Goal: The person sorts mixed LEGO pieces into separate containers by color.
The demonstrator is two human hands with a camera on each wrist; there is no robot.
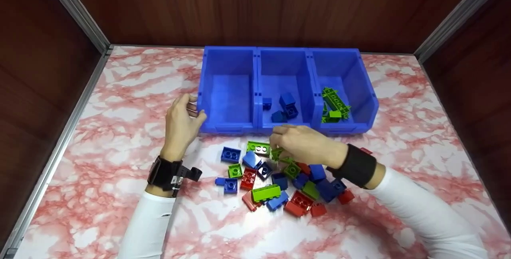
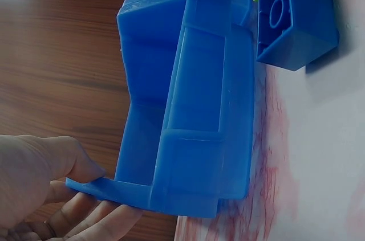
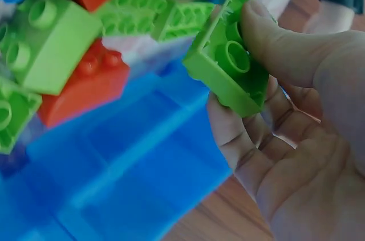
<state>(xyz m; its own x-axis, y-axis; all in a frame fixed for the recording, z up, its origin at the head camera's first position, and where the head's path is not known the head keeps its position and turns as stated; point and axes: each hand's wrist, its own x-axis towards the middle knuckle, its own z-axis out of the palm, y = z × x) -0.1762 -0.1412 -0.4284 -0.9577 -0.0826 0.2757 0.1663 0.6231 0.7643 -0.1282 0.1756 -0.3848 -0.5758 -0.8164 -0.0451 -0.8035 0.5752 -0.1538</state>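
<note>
**Left hand (image 1: 181, 121) grips blue three-compartment bin (image 1: 227, 128) while right hand (image 1: 305, 143) pinches green brick (image 3: 228, 64)**

Starting at the left, we see the person's left fingers closed on the bin's outer side wall, thumb on one face of the rim and the other fingers on the opposite face. Just right of these fingers we find the left compartment (image 1: 231, 93). Nearer the person and to the right of the left fingers lie a blue two-tube brick (image 1: 230, 154), hollow side up, and a small green brick (image 1: 235, 170). A red brick (image 1: 248, 179) comes next, at the left of the mixed brick pile.

Just beyond the right fingers we see the middle compartment (image 1: 279, 61), with dark blue bricks (image 1: 287, 100) inside. The right thumb and fingers stand in a narrow pinch on the green brick, whose hollow underside and round tube show in the right wrist view. It is in front of the bin, at the pile's far side; we cannot tell whether it touches the bricks below.

Beyond and right of the right fingers, the right compartment (image 1: 335, 63) contains a long green studded piece (image 1: 336, 101). Farther right, a red piece (image 1: 366, 151) shows partly behind the wristband (image 1: 359, 166).
</note>
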